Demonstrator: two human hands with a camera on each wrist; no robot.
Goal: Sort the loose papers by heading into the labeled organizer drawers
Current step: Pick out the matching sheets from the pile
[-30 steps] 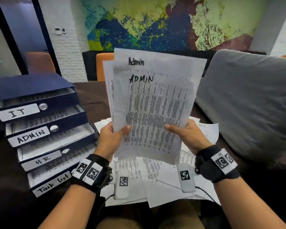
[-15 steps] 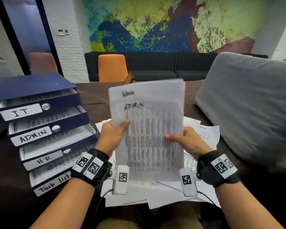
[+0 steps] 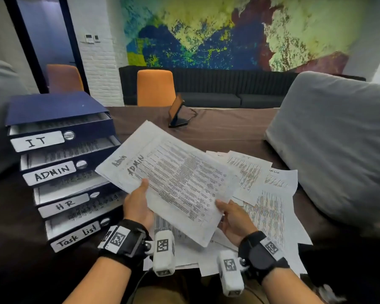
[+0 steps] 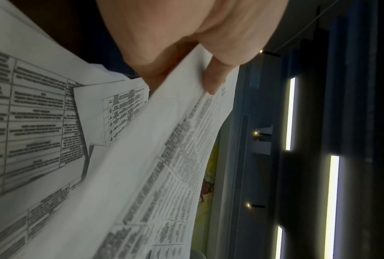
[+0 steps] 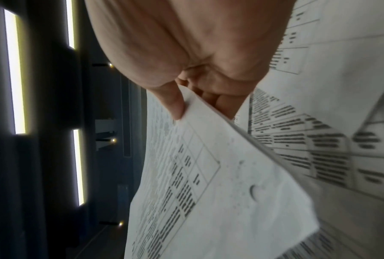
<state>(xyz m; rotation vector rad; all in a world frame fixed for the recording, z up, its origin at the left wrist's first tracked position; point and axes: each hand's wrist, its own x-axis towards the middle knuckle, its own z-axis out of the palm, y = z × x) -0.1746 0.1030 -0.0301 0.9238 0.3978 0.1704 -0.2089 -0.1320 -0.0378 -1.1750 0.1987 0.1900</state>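
A small sheaf of Admin papers point(image 3: 176, 183) is held above the desk point(image 3: 217, 130), tilted toward ten o'clock. The left hand point(image 3: 138, 205) pinches its near-left edge and the right hand point(image 3: 235, 220) pinches its five o'clock corner, thumbs on top. The ADMIN drawer point(image 3: 53, 174) lies at nine o'clock, loose papers point(image 3: 270, 207) beneath.
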